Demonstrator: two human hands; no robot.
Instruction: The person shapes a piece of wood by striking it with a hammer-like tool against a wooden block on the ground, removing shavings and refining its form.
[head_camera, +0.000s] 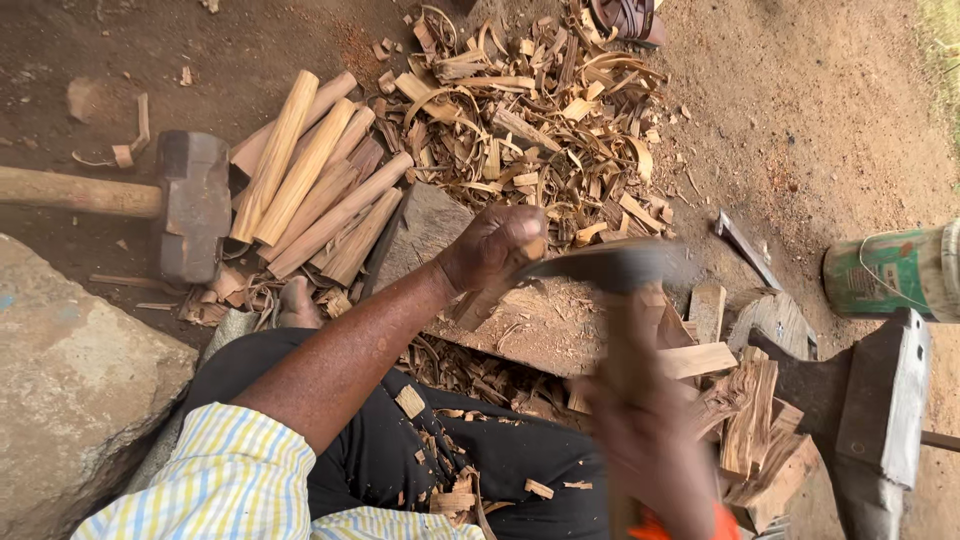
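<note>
Looking down from the head camera: the left hand (497, 247) has its fingers curled tight around a short wooden stick (487, 293), propping it at a slant on a flat wooden block (545, 325) that sits on the ground right in front of the knees. The right hand (650, 435) is pretty blurred, but it's wrapped around the handle of a hatchet (615, 300), and the dark blade (600, 266) sits just beside the left hand, right at the top of the stick. Can't make out the individual fingers on the right because of the blur.

Around that: a neat bunch of peeled pale sticks (315, 185) lies on the dirt past the left arm, next to a big sledgehammer (185, 205) with a wooden handle. A big heap of curly wood shavings (530, 120) is behind the block. Rough split wood chunks (755, 420) are stacked on the right, near a large axe head (870, 420) and a green can (885, 272). A grey stone (75, 380) is on the left.
</note>
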